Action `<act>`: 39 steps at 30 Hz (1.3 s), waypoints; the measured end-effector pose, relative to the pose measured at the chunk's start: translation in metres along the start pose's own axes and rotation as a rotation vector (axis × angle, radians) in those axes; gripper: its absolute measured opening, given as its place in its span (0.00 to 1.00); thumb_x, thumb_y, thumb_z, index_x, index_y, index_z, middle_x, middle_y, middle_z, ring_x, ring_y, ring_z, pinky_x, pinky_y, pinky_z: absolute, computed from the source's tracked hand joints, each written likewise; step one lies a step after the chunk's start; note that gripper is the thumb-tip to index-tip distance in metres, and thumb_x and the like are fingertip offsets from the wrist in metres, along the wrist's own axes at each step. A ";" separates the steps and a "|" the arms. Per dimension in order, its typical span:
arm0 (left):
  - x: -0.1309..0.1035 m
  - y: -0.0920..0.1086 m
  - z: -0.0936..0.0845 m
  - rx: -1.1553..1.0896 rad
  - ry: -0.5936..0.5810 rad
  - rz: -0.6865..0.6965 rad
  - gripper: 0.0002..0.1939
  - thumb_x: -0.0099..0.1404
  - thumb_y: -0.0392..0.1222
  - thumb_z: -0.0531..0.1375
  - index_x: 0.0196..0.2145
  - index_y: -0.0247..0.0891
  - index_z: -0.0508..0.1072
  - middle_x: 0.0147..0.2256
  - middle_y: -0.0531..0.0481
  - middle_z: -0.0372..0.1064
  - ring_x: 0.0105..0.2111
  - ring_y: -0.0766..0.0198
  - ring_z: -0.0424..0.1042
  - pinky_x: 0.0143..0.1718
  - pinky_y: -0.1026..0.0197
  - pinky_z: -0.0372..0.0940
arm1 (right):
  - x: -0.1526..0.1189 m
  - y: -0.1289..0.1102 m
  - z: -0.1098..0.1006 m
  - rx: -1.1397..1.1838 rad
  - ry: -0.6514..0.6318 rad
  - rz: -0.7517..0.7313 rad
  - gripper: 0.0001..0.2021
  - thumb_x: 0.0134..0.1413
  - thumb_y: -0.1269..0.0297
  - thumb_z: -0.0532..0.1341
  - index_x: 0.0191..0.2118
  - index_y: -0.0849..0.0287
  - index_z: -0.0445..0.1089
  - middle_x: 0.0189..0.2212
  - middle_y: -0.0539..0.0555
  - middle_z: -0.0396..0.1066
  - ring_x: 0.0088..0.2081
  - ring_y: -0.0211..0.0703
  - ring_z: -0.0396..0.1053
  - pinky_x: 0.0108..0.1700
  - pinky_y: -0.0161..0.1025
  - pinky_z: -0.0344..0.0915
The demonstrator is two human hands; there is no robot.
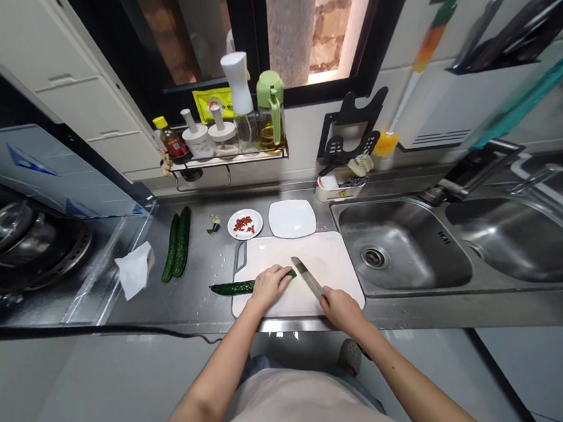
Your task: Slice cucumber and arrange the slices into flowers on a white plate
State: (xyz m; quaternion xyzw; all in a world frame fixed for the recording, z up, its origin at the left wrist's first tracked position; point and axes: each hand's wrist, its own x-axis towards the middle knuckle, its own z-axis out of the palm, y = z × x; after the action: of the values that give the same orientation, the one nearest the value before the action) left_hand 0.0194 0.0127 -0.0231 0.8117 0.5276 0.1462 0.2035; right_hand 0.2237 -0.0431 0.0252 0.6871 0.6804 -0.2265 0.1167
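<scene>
A dark green cucumber (pixel 233 288) lies crosswise on the white cutting board (pixel 333 252), its left end past the board's edge. Over its right part, my left hand (pixel 270 286) is closed around it, and a short green end shows beyond the fingers. My right hand (pixel 340 307) grips the handle of a kitchen knife (pixel 309 279). The blade slants up and left, its tip close to the cucumber's right end; whether they touch I cannot tell. Behind the board stand a small white plate of chopped red pieces (pixel 243 224) and a white square plate (pixel 292 218).
Two more cucumbers (pixel 176 243) lie at the left, near a crumpled white tissue (pixel 135 270) and some green trimmings (pixel 213 223). A double steel sink (pixel 406 245) borders the board on the right. Seasoning bottles stand on a wall rack (pixel 230 159); a pot (pixel 17 232) sits far left.
</scene>
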 end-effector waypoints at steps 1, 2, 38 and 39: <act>0.000 0.000 0.000 -0.014 0.021 -0.016 0.17 0.69 0.49 0.52 0.52 0.48 0.72 0.43 0.50 0.71 0.45 0.63 0.70 0.46 0.63 0.65 | 0.000 0.000 -0.002 -0.009 0.008 0.002 0.14 0.64 0.63 0.47 0.45 0.60 0.68 0.37 0.61 0.75 0.40 0.46 0.73 0.37 0.37 0.58; -0.001 0.001 -0.001 -0.035 0.050 -0.037 0.17 0.69 0.49 0.52 0.52 0.48 0.72 0.44 0.50 0.72 0.45 0.63 0.70 0.47 0.62 0.65 | -0.001 0.001 -0.004 -0.021 0.018 0.001 0.14 0.65 0.63 0.47 0.45 0.59 0.68 0.37 0.60 0.75 0.40 0.46 0.73 0.37 0.37 0.58; 0.032 0.014 -0.022 -0.399 0.210 -0.142 0.04 0.59 0.40 0.61 0.32 0.40 0.76 0.34 0.51 0.73 0.36 0.64 0.71 0.41 0.62 0.64 | 0.001 0.018 0.007 -0.175 0.426 -0.087 0.21 0.58 0.64 0.58 0.57 0.53 0.65 0.37 0.56 0.68 0.40 0.46 0.61 0.41 0.41 0.49; 0.034 0.010 -0.021 -0.427 0.243 -0.207 0.05 0.59 0.40 0.60 0.32 0.39 0.75 0.32 0.52 0.73 0.34 0.66 0.70 0.38 0.63 0.65 | 0.002 0.020 0.008 -0.171 0.429 -0.073 0.21 0.58 0.64 0.59 0.57 0.53 0.66 0.37 0.56 0.68 0.40 0.46 0.62 0.41 0.41 0.49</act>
State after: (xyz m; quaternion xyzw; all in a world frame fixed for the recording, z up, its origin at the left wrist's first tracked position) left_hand 0.0311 0.0443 0.0012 0.6685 0.5856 0.3291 0.3192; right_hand 0.2418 -0.0462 0.0145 0.6819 0.7309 -0.0210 0.0190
